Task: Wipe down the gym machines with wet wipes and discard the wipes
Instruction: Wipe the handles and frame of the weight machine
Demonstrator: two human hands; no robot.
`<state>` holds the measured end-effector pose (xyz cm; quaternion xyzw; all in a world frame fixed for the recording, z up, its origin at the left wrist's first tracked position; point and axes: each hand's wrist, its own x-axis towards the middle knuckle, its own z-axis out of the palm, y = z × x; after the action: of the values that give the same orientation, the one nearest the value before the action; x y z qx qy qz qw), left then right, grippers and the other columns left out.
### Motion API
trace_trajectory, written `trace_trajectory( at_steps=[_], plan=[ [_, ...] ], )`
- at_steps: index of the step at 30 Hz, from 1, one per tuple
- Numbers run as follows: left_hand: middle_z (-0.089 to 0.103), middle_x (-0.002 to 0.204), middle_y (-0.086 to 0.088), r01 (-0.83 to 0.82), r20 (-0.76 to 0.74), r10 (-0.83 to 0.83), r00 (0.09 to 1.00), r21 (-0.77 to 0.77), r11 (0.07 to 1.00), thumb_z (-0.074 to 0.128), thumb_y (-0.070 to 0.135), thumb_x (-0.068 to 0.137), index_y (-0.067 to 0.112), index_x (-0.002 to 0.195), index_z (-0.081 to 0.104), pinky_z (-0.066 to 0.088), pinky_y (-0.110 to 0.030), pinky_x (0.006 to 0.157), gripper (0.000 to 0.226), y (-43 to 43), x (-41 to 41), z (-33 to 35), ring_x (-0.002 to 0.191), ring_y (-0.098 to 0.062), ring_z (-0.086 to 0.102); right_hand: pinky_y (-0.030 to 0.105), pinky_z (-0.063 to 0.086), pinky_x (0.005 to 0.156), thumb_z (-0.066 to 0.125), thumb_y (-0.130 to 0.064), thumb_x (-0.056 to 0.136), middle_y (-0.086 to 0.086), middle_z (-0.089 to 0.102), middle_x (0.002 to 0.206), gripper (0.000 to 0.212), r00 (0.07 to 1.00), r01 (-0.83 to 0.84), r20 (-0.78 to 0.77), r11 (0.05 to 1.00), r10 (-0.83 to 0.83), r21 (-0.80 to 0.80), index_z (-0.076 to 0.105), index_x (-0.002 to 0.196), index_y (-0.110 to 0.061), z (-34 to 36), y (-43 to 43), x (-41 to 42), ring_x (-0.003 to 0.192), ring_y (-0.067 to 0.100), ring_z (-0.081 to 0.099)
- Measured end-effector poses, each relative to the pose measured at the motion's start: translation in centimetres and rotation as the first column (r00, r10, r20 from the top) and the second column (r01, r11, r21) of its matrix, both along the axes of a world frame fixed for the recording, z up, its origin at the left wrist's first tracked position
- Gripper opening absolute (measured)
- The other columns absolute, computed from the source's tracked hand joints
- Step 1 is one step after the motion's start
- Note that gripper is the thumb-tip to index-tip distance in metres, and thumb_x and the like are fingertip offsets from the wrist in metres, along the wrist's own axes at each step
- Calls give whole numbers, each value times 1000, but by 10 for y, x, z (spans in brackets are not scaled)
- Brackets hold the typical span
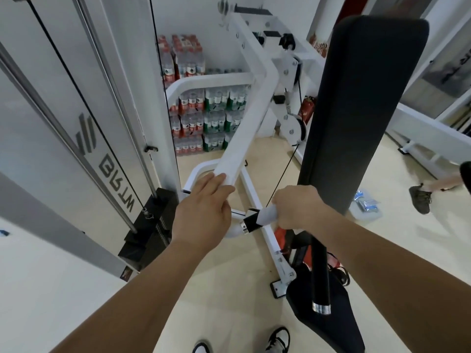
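A white gym machine arm (251, 105) slopes down toward me from the upper frame. My left hand (204, 210) grips its lower end, fingers curled over the bar. My right hand (297, 206) holds a white wet wipe (267, 214) wrapped round a black handle (251, 223) with a chrome end cap. A second black handle (319, 273) hangs down below my right wrist. The tall black back pad (356, 105) stands just right of my hands.
The weight stack (150, 225) and cables sit at left behind a grey shroud. Stacked packs of bottled water (204, 115) fill the far corner. A blue wipes packet (365, 202) lies on the floor at right, near another person's shoe (420, 198). My shoes show at the bottom.
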<state>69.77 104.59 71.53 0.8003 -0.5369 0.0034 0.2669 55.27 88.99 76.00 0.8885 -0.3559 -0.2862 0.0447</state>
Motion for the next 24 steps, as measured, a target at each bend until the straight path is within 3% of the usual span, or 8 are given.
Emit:
trace_trajectory(
  at_steps=[4, 9, 11, 13, 15, 17, 20, 24],
  plan=[
    [54, 147, 11, 3, 3, -3, 1000, 4, 1000, 55, 21, 96, 31, 122, 67, 59, -36, 82, 30, -1, 1, 1, 145, -11, 38, 37, 45, 67, 55, -23, 94, -4, 47, 72, 15, 960, -265, 68, 960, 271, -93, 64, 106, -22, -19, 46, 25, 61, 19, 46],
    [51, 150, 11, 31, -15, -31, 999, 12, 999, 55, 22, 98, 31, 125, 66, 54, -36, 95, 31, 2, 2, 2, 146, -12, 36, 36, 42, 70, 54, -20, 94, -5, 40, 71, 15, 878, -404, 228, 907, 422, -121, 56, 108, -22, -23, 44, 9, 70, 23, 47],
    [52, 150, 9, 39, -15, -39, 999, 0, 999, 56, 21, 98, 30, 125, 67, 51, -38, 100, 30, 3, 3, 1, 146, -14, 37, 36, 45, 74, 57, -24, 93, -6, 49, 80, 13, 922, -305, 220, 948, 317, -87, 54, 106, -25, -13, 22, -6, 77, 21, 53],
    [55, 148, 6, 38, 8, -38, 999, -9, 999, 58, 20, 98, 28, 124, 68, 51, -39, 101, 29, 2, 2, 1, 145, -17, 41, 35, 53, 77, 60, -24, 89, -6, 59, 86, 9, 969, -49, 243, 999, 49, -7, 58, 98, -25, -5, -5, -26, 81, 17, 61],
    [58, 146, 4, 34, 40, -33, 999, -22, 999, 60, 17, 96, 26, 121, 70, 53, -41, 98, 28, 1, 2, -1, 142, -20, 44, 35, 58, 75, 62, -22, 84, -4, 65, 86, 5, 926, 184, 302, 970, -226, 162, 61, 88, -25, -3, -18, -39, 81, 18, 65],
    [60, 143, 1, 42, 69, -40, 997, -33, 999, 61, 15, 94, 23, 119, 71, 54, -43, 94, 28, -2, 3, -4, 140, -23, 47, 35, 59, 77, 64, -20, 84, -4, 65, 89, 9, 919, 255, 264, 953, -292, 165, 64, 92, -23, -7, -18, -36, 84, 19, 67],
    [60, 143, 0, 45, 93, -41, 995, -43, 998, 56, 17, 95, 23, 118, 71, 54, -44, 93, 29, -4, 4, -7, 139, -23, 48, 35, 46, 78, 62, -20, 94, 0, 59, 93, 17, 982, 118, 153, 992, -110, -44, 63, 111, -17, -12, 4, -7, 92, 21, 62],
    [58, 146, 0, 51, 99, -47, 994, -38, 998, 54, 19, 97, 23, 121, 71, 51, -43, 100, 30, -3, 4, -8, 141, -22, 45, 37, 32, 74, 56, -21, 97, -5, 49, 75, 10, 944, -245, 178, 952, 277, -184, 63, 103, -24, -23, 60, 20, 77, 22, 48]
  ],
)
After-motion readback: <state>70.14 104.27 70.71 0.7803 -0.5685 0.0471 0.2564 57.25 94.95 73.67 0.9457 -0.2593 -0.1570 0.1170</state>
